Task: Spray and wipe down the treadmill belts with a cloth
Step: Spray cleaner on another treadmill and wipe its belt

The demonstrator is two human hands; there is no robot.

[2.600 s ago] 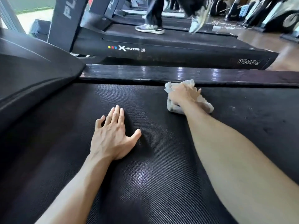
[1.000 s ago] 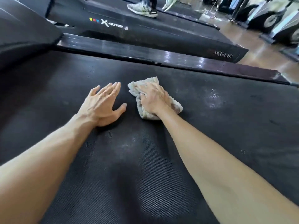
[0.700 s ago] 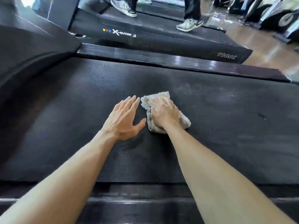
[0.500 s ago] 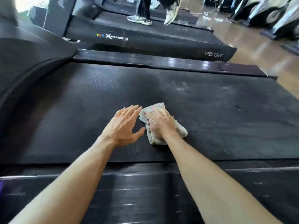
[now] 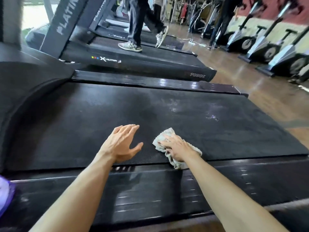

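Counts, head view:
- Hands: two. left hand (image 5: 121,144), right hand (image 5: 178,148), both over near edge of treadmill belt (image 5: 100,118).
- Cloths: one. cloth (image 5: 163,139) at belt's near edge.
- Treadmills: three at least; farther ones blurred.
- Other people: two. walker (image 5: 138,22) on next treadmill (image 5: 150,62), standing person (image 5: 222,19) beyond.
- Exercise bikes (image 5: 267,47): three or four along right edge, blurred.
- Purple object (image 5: 5,195): one, left edge.

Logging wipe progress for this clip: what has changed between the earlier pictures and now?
The right hand has dragged the crumpled off-white cloth from the far side of the black textured treadmill belt back to its near edge, the cloth now overhanging the glossy black side rail. The left hand came back with it. Unchanged: right hand pressing the cloth, left hand open, holding nothing.
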